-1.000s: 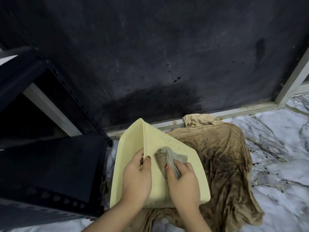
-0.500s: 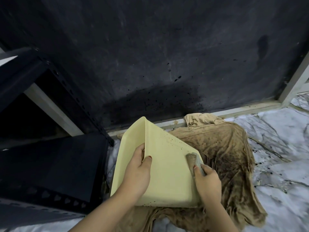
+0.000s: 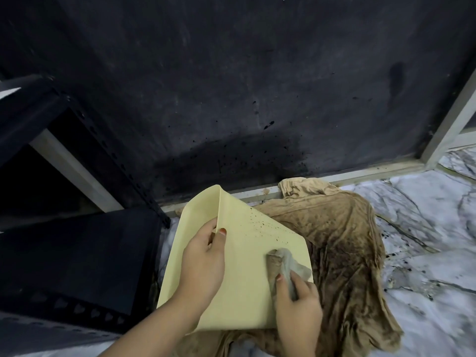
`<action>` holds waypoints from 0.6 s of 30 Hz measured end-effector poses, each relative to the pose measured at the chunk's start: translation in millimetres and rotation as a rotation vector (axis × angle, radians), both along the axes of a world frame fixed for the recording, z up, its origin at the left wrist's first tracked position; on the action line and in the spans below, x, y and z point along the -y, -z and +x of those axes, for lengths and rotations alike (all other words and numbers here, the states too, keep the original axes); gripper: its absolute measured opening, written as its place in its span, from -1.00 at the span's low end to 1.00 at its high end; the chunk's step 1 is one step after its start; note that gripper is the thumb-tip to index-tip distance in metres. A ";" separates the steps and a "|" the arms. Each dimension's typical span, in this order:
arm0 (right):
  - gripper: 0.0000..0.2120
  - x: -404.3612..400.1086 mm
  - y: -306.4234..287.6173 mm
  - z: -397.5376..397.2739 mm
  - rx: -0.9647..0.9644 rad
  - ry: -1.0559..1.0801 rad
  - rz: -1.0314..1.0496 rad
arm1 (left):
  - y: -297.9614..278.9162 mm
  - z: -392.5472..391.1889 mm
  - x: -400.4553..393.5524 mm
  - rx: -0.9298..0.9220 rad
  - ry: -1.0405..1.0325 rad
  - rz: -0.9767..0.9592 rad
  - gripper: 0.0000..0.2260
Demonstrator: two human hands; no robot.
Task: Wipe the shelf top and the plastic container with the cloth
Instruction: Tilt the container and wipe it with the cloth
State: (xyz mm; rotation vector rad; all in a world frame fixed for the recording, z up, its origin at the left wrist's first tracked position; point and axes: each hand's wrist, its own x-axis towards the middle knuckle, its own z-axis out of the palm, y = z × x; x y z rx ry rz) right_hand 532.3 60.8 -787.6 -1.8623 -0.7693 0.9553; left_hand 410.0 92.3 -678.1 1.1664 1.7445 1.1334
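**Container Wiping: Outer Face**

The pale yellow plastic container [image 3: 239,274] is held tilted over the stained tan fabric [image 3: 345,253] on the marble floor [image 3: 425,240], its edge pinched by the left hand [image 3: 203,256] so the speckled face is presented. The small grey cloth [image 3: 286,261] is pressed against it in the clenched right hand [image 3: 298,300].

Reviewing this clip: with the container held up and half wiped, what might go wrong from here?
1. Dark specks remain on the plastic container above the cloth; a soiled cloth may smear rather than lift them.
2. Only the left hand pinches its edge, so pressure from the right hand could twist it loose.
3. It hangs over the stained brown garment, and contact may dirty it again.
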 end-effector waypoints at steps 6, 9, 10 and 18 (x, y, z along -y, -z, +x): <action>-0.69 -11.4 -42.2 -30.9 0.027 -0.157 0.284 | -3.4 9.4 9.0 -0.012 0.076 0.063 -0.75; -0.68 -23.3 -47.7 -28.8 0.032 -0.176 0.294 | 0.2 8.5 12.0 -0.040 0.081 0.072 -0.74; -0.68 -27.9 -47.5 -26.4 0.020 -0.179 0.280 | 0.9 7.7 12.5 -0.052 0.081 0.075 -0.75; -0.63 -56.9 -13.1 5.5 -0.041 -0.096 0.108 | 2.4 4.3 14.4 -0.021 0.071 0.069 -0.75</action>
